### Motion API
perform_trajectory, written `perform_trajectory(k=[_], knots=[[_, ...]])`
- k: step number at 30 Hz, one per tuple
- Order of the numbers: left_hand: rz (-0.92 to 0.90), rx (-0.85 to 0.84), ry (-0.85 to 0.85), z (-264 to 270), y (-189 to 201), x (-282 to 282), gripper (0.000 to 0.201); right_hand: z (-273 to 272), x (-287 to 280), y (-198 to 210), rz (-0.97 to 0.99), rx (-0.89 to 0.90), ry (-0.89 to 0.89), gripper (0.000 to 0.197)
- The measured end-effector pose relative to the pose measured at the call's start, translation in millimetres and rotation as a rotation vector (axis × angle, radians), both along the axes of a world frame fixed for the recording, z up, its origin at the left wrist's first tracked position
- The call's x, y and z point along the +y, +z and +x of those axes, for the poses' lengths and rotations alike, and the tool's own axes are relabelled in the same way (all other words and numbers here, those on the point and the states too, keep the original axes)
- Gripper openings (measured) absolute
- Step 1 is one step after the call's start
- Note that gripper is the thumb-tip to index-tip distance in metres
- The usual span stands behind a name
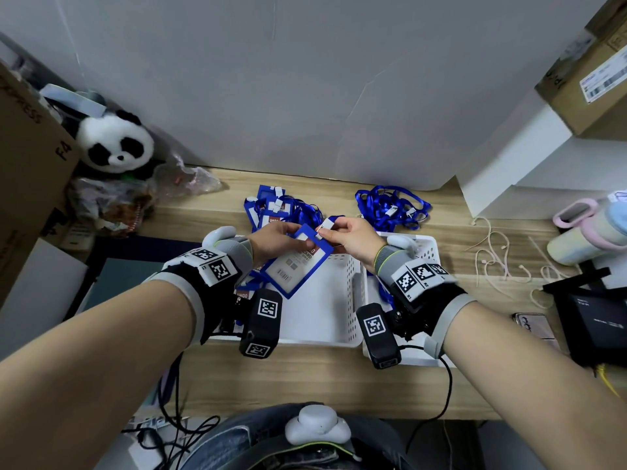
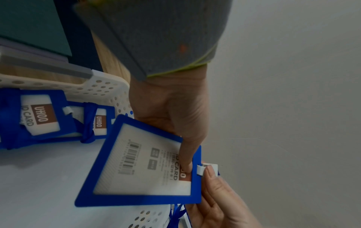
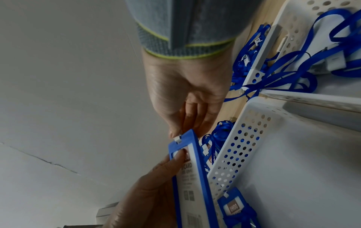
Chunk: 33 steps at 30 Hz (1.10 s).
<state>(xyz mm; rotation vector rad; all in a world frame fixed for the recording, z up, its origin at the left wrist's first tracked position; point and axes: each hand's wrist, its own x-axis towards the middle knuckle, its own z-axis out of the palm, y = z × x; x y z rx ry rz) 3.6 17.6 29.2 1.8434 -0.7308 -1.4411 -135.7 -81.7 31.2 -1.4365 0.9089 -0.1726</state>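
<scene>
A blue ID card holder [image 1: 298, 262] [image 2: 140, 166] [image 3: 192, 182] with a white card inside hangs in the air above the left white basket [image 1: 325, 313]. My left hand [image 1: 276, 237] [image 2: 175, 123] grips its top edge, thumb on the card face. My right hand [image 1: 353, 237] [image 3: 187, 95] pinches a white plastic clip [image 1: 326, 226] [image 2: 203, 168] [image 3: 178, 138] at the holder's top slot. A blue lanyard [image 2: 176, 216] trails down from the clip.
More blue holders [image 1: 271, 206] lie behind and in the left basket. A heap of blue lanyards [image 1: 390, 206] sits on the wooden desk [image 1: 305, 378], and some lie in the right basket [image 1: 425, 245]. A plush panda [image 1: 117, 142], boxes, a bottle [image 1: 583, 235] and a phone [image 1: 531, 325] flank the desk.
</scene>
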Motion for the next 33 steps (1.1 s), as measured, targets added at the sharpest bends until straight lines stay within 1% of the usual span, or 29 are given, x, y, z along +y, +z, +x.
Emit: perform_trajectory(k=[5, 10, 16, 20, 23, 25, 26, 30, 33], knots=[[-0.009, -0.003, -0.042, 0.1, 2.3, 2.3, 0.015, -0.4, 0.1, 1.5, 0.006, 0.012, 0.016, 0.010], [-0.022, 0.010, -0.080, 0.4, 4.9, 4.5, 0.021, -4.0, -0.7, 2.5, 0.052, -0.038, 0.044, 0.016], [-0.033, -0.002, -0.092, 2.3, 3.4, 4.4, 0.021, -2.8, -1.3, -1.2, 0.051, -0.056, 0.029, 0.008], [-0.029, -0.006, -0.082, 2.7, 2.0, 3.0, 0.028, 0.1, -3.6, -2.6, 0.088, -0.047, -0.018, 0.006], [-0.043, -0.004, -0.062, 1.9, 1.6, 2.8, 0.025, 1.9, -4.7, -5.8, 0.079, -0.018, -0.025, 0.003], [-0.036, -0.011, -0.057, 1.6, 0.9, 2.3, 0.026, 2.2, -5.9, -8.8, 0.072, -0.005, -0.015, 0.018], [-0.028, -0.013, -0.052, 1.6, 0.8, 2.2, 0.027, 1.9, -6.0, -9.0, 0.079, -0.003, -0.006, 0.022], [-0.022, -0.011, -0.016, 0.7, 1.8, 2.1, 0.025, 0.5, -5.1, -5.9, 0.092, -0.022, 0.039, 0.022], [-0.050, -0.093, 0.014, -0.6, 5.0, 0.5, 0.020, 1.8, -4.2, -4.7, 0.069, -0.035, 0.032, 0.020]])
